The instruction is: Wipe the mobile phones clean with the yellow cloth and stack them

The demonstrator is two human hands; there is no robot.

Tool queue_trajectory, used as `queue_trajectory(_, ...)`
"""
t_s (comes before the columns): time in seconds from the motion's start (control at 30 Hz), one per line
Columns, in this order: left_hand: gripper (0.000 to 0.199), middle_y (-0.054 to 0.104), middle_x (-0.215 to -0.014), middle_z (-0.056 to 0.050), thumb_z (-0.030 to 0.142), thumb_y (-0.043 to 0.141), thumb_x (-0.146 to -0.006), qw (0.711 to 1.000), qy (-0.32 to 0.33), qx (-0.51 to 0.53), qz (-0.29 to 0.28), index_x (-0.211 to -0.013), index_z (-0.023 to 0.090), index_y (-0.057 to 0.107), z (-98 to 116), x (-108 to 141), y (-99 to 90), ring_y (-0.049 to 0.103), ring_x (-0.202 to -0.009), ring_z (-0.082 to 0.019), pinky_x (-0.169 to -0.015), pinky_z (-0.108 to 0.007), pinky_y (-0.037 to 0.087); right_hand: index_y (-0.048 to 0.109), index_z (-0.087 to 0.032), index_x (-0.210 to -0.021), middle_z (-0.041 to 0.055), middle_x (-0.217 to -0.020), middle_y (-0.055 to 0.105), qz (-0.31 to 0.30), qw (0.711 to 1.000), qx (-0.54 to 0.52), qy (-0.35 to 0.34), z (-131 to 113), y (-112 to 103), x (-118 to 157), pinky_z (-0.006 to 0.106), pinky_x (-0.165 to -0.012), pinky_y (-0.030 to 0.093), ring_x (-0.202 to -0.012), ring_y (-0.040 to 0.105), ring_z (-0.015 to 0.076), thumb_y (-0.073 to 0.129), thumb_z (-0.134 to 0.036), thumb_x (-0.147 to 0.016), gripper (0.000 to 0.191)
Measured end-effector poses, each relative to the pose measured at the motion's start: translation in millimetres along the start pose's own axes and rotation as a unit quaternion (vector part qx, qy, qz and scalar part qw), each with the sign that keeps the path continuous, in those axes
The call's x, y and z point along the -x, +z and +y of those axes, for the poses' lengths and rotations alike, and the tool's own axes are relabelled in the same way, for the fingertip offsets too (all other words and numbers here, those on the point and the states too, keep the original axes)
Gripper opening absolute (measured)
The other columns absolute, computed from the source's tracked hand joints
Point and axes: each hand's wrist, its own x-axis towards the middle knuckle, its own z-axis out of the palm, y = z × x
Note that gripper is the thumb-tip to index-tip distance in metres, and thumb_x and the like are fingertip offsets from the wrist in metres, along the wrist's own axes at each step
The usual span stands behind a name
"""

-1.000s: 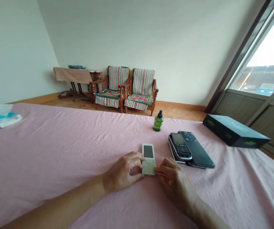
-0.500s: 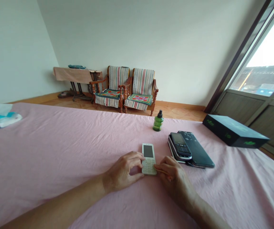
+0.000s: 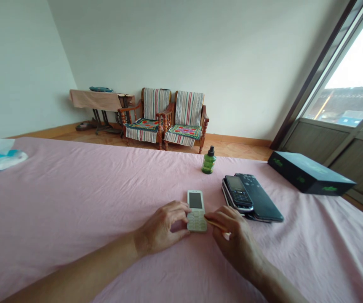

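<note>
A white keypad mobile phone (image 3: 196,219) lies face up on the pink cloth, its small dark screen at the far end. Along its left edge, the fingertips and thumb of my left hand (image 3: 165,223) grip it and keep it against the cloth. My right hand (image 3: 235,235) is closed around a thin tan stick (image 3: 216,224), whose tip meets the right edge of the phone by the keypad. Most of the stick is hidden by my fingers, so its exact kind does not show.
Beyond my right hand lie a black keypad phone (image 3: 238,194) and a large dark phone (image 3: 260,202), partly stacked. A green spray bottle (image 3: 208,162) stands behind. A black box (image 3: 310,174) sits far right, a tissue pack (image 3: 1,155) far left. Two wooden chairs (image 3: 184,120) stand past the table.
My right hand has shifted slightly, and more of the tan stick shows between its fingers. The left hand keeps its grip on the phone. The whole view has drifted a little.
</note>
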Motion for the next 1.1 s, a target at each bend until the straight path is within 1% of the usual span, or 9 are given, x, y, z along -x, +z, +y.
queue_trajectory(0.1,0.013,0.065,-0.107,-0.008,0.013,0.07,-0.076,1.0,0.001,0.001,-0.006,-0.083,0.019,0.061,-0.8,0.3,0.0,0.057,-0.107,-0.021,-0.094,-0.035,0.046,0.067,-0.02,-0.081,0.0023,-0.075,0.061,-0.012,1.0,0.012,0.011,1.7,2.3,0.7,0.028,-0.066,0.039,-0.071,0.054,0.0168,0.051,0.0,-0.071,0.027)
queue_trajectory(0.23,0.013,0.065,-0.107,-0.008,0.013,0.07,-0.076,1.0,-0.001,0.0,-0.01,-0.083,0.018,0.061,-0.8,0.2,0.0,0.058,-0.105,-0.021,-0.093,-0.034,0.046,0.068,-0.019,-0.079,0.0027,-0.075,0.061,-0.024,0.999,0.005,0.023,1.2,5.3,2.0,0.028,-0.066,0.039,-0.071,0.054,0.017,0.054,0.0,-0.072,0.025)
queue_trajectory(0.4,0.014,0.065,-0.107,-0.007,0.012,0.071,-0.075,1.0,-0.002,-0.001,-0.002,-0.082,0.018,0.061,0.2,0.0,0.5,0.057,-0.108,-0.021,-0.095,-0.034,0.045,0.071,-0.018,-0.087,0.0051,-0.077,0.061,-0.02,1.0,0.005,0.017,7.9,9.1,-4.3,0.028,-0.065,0.041,-0.074,0.054,0.0179,0.051,-0.004,-0.079,0.026)
queue_trajectory(0.53,0.011,0.066,-0.103,-0.007,0.014,0.07,-0.077,1.0,-0.001,-0.006,0.005,-0.082,0.018,0.062,1.0,-0.1,0.9,0.058,-0.106,-0.021,-0.093,-0.034,0.046,0.071,-0.019,-0.094,0.0054,-0.079,0.06,-0.013,1.0,0.016,0.008,13.2,10.8,-8.5,0.028,-0.066,0.043,-0.075,0.054,0.018,0.05,-0.003,-0.079,0.03)
queue_trajectory(0.73,0.013,0.066,-0.106,-0.007,0.013,0.071,-0.076,1.0,0.001,-0.004,-0.004,-0.082,0.019,0.061,0.9,-0.7,0.2,0.058,-0.107,-0.021,-0.094,-0.035,0.046,0.071,-0.019,-0.074,0.0025,-0.07,0.057,-0.028,0.999,-0.003,0.031,4.0,6.4,0.4,0.025,-0.061,0.04,-0.068,0.053,0.0155,0.053,-0.002,-0.078,0.025)
queue_trajectory(0.8,0.012,0.065,-0.106,-0.008,0.014,0.071,-0.076,1.0,0.003,-0.002,-0.002,-0.083,0.019,0.061,-0.2,-0.4,0.6,0.058,-0.107,-0.021,-0.094,-0.035,0.046,0.071,-0.019,-0.076,0.003,-0.072,0.057,-0.03,0.999,-0.011,0.03,4.8,6.0,-0.1,0.025,-0.062,0.04,-0.069,0.053,0.0156,0.052,-0.003,-0.079,0.025)
queue_trajectory(0.93,0.011,0.065,-0.105,-0.008,0.015,0.071,-0.076,1.0,-0.001,-0.005,0.003,-0.081,0.018,0.061,-1.5,0.4,1.6,0.058,-0.107,-0.021,-0.094,-0.034,0.046,0.071,-0.02,-0.086,0.0038,-0.076,0.058,-0.021,1.0,-0.01,0.01,11.0,5.8,-6.9,0.026,-0.065,0.042,-0.073,0.053,0.0163,0.05,-0.003,-0.08,0.028)
queue_trajectory(0.97,0.012,0.066,-0.105,-0.008,0.014,0.072,-0.076,1.0,-0.002,-0.006,0.005,-0.08,0.018,0.061,-1.3,0.5,1.5,0.058,-0.106,-0.02,-0.094,-0.034,0.046,0.071,-0.02,-0.086,0.0036,-0.075,0.058,-0.021,1.0,-0.009,0.007,11.1,5.3,-7.7,0.026,-0.065,0.041,-0.073,0.053,0.0164,0.05,-0.003,-0.08,0.028)
queue_trajectory(1.1,0.015,0.065,-0.106,-0.007,0.011,0.071,-0.075,1.0,0.0,-0.005,-0.001,-0.082,0.018,0.06,0.7,-0.2,0.3,0.057,-0.107,-0.02,-0.093,-0.033,0.046,0.068,-0.018,-0.069,0.0029,-0.07,0.056,-0.026,1.0,-0.001,0.013,1.3,2.6,-4.1,0.026,-0.062,0.038,-0.069,0.052,0.016,0.051,0.002,-0.073,0.026)
